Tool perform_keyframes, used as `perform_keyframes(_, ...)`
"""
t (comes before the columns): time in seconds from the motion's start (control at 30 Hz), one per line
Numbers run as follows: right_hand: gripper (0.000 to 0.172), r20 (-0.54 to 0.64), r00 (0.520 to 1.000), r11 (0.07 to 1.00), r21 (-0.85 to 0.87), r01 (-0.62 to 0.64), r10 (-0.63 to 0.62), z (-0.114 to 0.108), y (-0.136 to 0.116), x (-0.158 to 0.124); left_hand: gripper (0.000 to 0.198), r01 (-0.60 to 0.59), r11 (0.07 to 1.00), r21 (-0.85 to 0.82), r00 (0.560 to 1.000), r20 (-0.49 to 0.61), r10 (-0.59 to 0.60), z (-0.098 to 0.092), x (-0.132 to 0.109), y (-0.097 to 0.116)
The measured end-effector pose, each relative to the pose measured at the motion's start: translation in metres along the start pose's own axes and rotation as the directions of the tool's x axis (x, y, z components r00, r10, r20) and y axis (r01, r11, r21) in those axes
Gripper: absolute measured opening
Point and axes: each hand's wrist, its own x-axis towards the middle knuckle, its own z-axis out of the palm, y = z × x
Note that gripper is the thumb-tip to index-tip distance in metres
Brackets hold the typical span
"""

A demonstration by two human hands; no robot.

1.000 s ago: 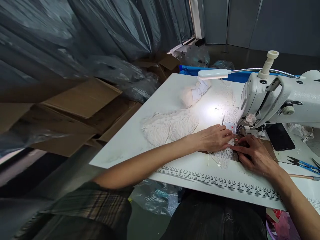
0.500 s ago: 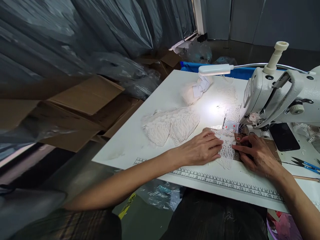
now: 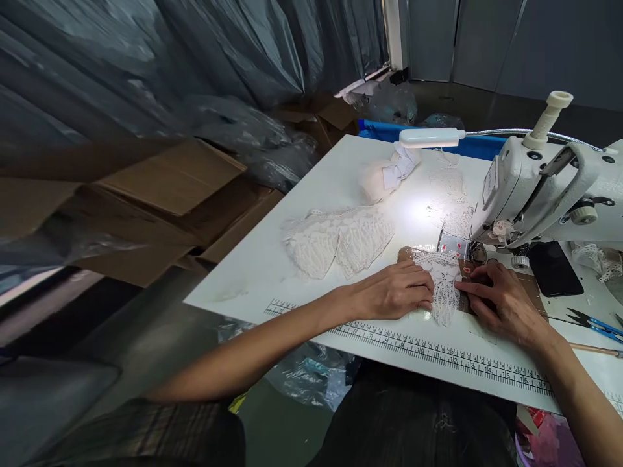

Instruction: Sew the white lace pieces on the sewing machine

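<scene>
A strip of white lace (image 3: 445,295) lies on the machine bed, its far end close to the presser foot of the white sewing machine (image 3: 506,185). At its left edge, my left hand (image 3: 402,292) has its fingers bent and drawn together on the lace; the fingertips are partly hidden. From the other side, my right hand (image 3: 503,298) touches the lace with a stretched index finger, the other fingers apart and partly curled. Under the lace is a brown plate (image 3: 464,303). Further left lie joined lace cup pieces (image 3: 341,240), and behind them a padded beige cup (image 3: 377,181).
A lamp (image 3: 431,137) lights the white table (image 3: 253,285). A ruler strip (image 3: 413,347) runs along the front edge. To the right are a black phone (image 3: 555,269), blue thread snips (image 3: 598,324) and a thin stick (image 3: 596,349). Cardboard boxes (image 3: 175,181) stand left of the table.
My left hand has drawn its fingers in and moved slightly off the lace toward its left edge, uncovering more of it. My right hand stays about where it was. The view has shifted slightly.
</scene>
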Motion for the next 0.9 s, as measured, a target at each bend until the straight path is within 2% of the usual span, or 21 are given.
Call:
perform_keyframes(0.1, 0.030, -0.015, 1.000, 1.000, 0.000, 0.016, -0.016, 0.0003, 0.0004, 0.0003, 0.024, -0.009, 1.000, -0.001, 1.000, -0.026, 0.008, 0.0010, -0.0015, 0.0011)
perform_keyframes(0.33, 0.030, -0.018, 1.000, 1.000, 0.000, -0.008, 0.008, 0.0021, 0.0003, -0.0007, 0.020, 0.022, 1.000, -0.017, 1.000, 0.008, -0.022, 0.0010, -0.0028, 0.0003)
perform_keyframes(0.6, 0.030, -0.022, 1.000, 1.000, 0.015, -0.015, 0.015, 0.0018, -0.0002, -0.0010, 0.013, -0.077, 0.997, -0.010, 0.995, -0.065, 0.076, 0.0020, 0.0001, 0.0028)
perform_keyframes(0.8, 0.030, -0.030, 1.000, 1.000, 0.013, -0.004, 0.005, 0.0012, -0.0005, -0.0007, 0.008, -0.087, 0.996, -0.017, 0.995, -0.058, 0.086, 0.0066, -0.0004, -0.0003)
perform_keyframes(0.9, 0.030, -0.033, 0.999, 1.000, 0.028, -0.008, 0.009, 0.0011, -0.0002, -0.0002, 0.010, -0.109, 0.994, 0.000, 0.989, -0.099, 0.108, 0.0081, -0.0013, -0.0017)
